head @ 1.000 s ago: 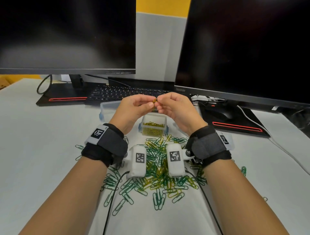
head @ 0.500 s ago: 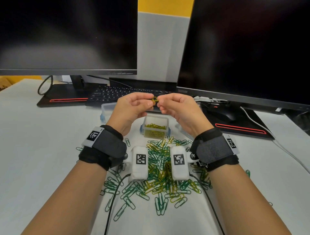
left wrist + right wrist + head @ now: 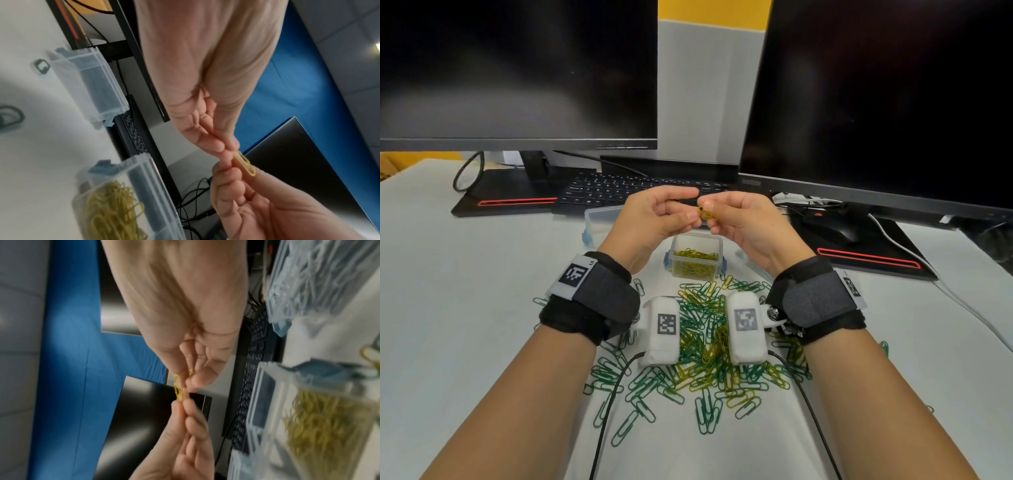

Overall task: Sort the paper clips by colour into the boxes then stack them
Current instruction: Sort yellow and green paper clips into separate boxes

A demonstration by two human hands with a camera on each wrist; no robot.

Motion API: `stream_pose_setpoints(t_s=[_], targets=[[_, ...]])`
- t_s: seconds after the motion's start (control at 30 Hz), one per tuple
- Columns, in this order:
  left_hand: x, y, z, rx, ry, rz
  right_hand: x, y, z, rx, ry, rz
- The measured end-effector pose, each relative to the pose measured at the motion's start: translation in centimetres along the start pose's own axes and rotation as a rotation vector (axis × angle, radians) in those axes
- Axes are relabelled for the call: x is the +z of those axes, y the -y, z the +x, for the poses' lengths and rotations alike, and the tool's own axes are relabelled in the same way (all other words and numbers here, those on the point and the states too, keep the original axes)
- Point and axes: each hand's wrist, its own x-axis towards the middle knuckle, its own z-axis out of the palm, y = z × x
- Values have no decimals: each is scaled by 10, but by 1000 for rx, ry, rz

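Both hands are raised above a clear box half full of yellow paper clips. My left hand and right hand meet fingertip to fingertip and pinch a couple of tangled yellow paper clips between them. In the left wrist view the left hand pinches one end of a yellow clip and the right hand's fingers grip the other end. The right wrist view shows the yellow clips between both hands, with the yellow-clip box below. A mixed pile of green and yellow clips lies under my wrists.
A second clear box stands behind the left hand, seen empty in the left wrist view. More clear plastic pieces lie to the right. A keyboard, a mouse and two monitors stand at the back. Stray green clips lie near the front.
Both hands stay together above the yellow-clip box, shifting slightly right and down. The yellow clips now show more plainly between the fingertips.
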Motion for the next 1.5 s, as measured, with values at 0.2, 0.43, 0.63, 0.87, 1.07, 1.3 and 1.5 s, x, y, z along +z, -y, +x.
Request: stream_pose_setpoints(t_s=[0.2, 0.43, 0.63, 0.87, 1.07, 1.3, 1.5], targets=[[-8, 2, 3, -8, -97, 154, -12, 5, 1, 37, -135, -213], [-6, 6, 6, -48, -132, 209, -14, 13, -4, 72, -125, -335], [-17, -9, 6, -272, -142, -419, -24, 35, -31, 234, 288, -665], [-19, 0, 6, -363, -241, -659, 0, 13, -67, 337, 594, -1316], [-13, 10, 3, -419, -248, -676, -5, -10, -69, 140, 515, -1199], [11, -5, -7, -452, -67, -629, -32, 29, -62, 465, 351, -547], [29, -8, -12, -480, 111, -585, -36, 39, -71, 546, 232, -462]])
